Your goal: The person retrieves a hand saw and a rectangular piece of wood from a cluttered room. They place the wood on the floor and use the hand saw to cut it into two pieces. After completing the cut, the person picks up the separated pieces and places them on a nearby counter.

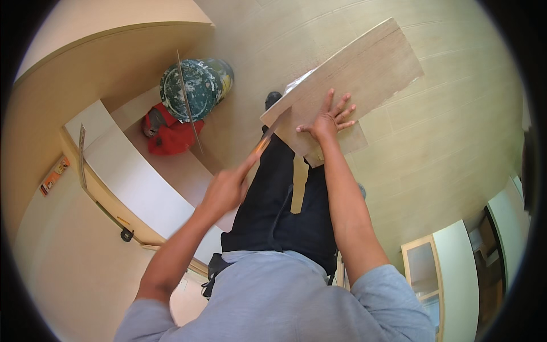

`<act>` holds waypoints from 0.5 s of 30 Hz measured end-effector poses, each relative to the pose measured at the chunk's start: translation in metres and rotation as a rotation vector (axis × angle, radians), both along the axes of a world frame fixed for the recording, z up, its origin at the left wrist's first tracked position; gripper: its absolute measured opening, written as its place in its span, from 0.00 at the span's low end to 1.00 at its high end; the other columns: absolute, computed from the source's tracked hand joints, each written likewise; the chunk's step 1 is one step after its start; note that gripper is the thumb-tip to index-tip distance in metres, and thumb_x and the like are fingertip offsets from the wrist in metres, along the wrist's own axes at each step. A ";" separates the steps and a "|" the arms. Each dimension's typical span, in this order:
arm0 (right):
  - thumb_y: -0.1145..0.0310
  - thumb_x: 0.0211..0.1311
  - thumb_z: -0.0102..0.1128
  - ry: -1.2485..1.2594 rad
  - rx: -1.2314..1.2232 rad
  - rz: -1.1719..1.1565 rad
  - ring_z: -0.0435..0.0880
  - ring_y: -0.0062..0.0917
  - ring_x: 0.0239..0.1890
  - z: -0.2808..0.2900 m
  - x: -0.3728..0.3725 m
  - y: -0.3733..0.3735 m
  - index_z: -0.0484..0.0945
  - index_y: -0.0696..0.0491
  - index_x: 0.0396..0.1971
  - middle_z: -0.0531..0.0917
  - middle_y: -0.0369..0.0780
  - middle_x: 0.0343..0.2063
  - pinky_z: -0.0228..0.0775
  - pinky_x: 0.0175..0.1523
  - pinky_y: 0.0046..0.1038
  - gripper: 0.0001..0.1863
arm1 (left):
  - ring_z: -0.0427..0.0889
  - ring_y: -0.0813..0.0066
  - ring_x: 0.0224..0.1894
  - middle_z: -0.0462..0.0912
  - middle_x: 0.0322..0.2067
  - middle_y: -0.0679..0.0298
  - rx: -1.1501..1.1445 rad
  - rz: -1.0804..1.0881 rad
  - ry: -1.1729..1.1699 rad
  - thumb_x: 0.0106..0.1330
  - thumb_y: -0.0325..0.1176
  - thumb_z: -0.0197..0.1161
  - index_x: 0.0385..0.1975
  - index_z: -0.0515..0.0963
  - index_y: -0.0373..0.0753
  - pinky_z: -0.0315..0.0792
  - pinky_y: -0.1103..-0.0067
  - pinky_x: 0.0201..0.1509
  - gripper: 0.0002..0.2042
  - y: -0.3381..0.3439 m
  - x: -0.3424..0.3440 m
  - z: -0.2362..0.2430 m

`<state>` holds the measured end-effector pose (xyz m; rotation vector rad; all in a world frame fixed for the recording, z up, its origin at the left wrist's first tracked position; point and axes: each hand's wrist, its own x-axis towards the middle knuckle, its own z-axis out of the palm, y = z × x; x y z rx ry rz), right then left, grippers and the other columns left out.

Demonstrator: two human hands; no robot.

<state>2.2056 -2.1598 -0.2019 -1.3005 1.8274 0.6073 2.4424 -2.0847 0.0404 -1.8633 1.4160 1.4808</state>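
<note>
My left hand is closed around a narrow-bladed hand tool with orange near the grip, partly smeared by motion. Its dark tip meets the near left end of a wood-look plank. The plank slants from my legs up to the far right, above the floor. My right hand lies on it with fingers spread, pressing the near edge and holding no tool. Under that edge another flat, similarly coloured piece shows in part. A whitish shiny sheet peeks out past the plank's far edge.
Far left stands a paint-spattered bucket with a dark lid, a thin metal strip across it and a red cloth bag beside it. A tape measure and metal ruler lie left. A glazed cabinet is at lower right.
</note>
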 end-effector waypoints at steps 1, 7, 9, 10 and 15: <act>0.39 0.22 0.95 -0.008 0.019 -0.001 0.09 0.64 0.81 -0.001 -0.001 0.000 0.18 0.30 0.84 0.13 0.52 0.82 0.15 0.76 0.79 0.98 | 0.86 0.40 0.41 0.86 0.37 0.45 -0.117 0.012 0.082 0.70 0.22 0.61 0.80 0.64 0.64 0.78 0.54 0.46 0.39 -0.001 -0.003 -0.032; 0.38 0.24 0.95 -0.005 -0.037 0.015 0.07 0.63 0.81 -0.004 -0.001 -0.004 0.19 0.30 0.84 0.13 0.52 0.82 0.14 0.76 0.79 0.97 | 0.86 0.40 0.42 0.87 0.39 0.47 -0.297 0.065 0.204 0.68 0.23 0.62 0.80 0.64 0.61 0.77 0.52 0.47 0.39 0.003 -0.015 -0.112; 0.38 0.25 0.94 0.001 0.039 0.025 0.07 0.63 0.81 -0.001 0.000 -0.003 0.18 0.30 0.84 0.12 0.52 0.82 0.14 0.76 0.79 0.97 | 0.86 0.40 0.43 0.87 0.40 0.48 -0.321 0.035 0.177 0.69 0.23 0.62 0.80 0.63 0.59 0.77 0.53 0.48 0.39 0.007 -0.014 -0.075; 0.39 0.25 0.94 0.007 -0.006 0.036 0.06 0.63 0.81 0.000 0.000 -0.003 0.18 0.30 0.84 0.11 0.51 0.82 0.14 0.76 0.78 0.97 | 0.86 0.41 0.43 0.87 0.40 0.48 -0.337 0.006 0.154 0.69 0.23 0.62 0.80 0.63 0.59 0.77 0.53 0.49 0.39 0.009 -0.013 -0.049; 0.40 0.26 0.95 -0.006 0.018 0.015 0.06 0.62 0.80 0.003 0.002 -0.005 0.17 0.31 0.84 0.10 0.52 0.81 0.13 0.76 0.79 0.97 | 0.86 0.41 0.41 0.87 0.40 0.46 -0.008 0.019 0.042 0.71 0.23 0.61 0.81 0.63 0.58 0.78 0.53 0.45 0.38 0.018 0.005 0.079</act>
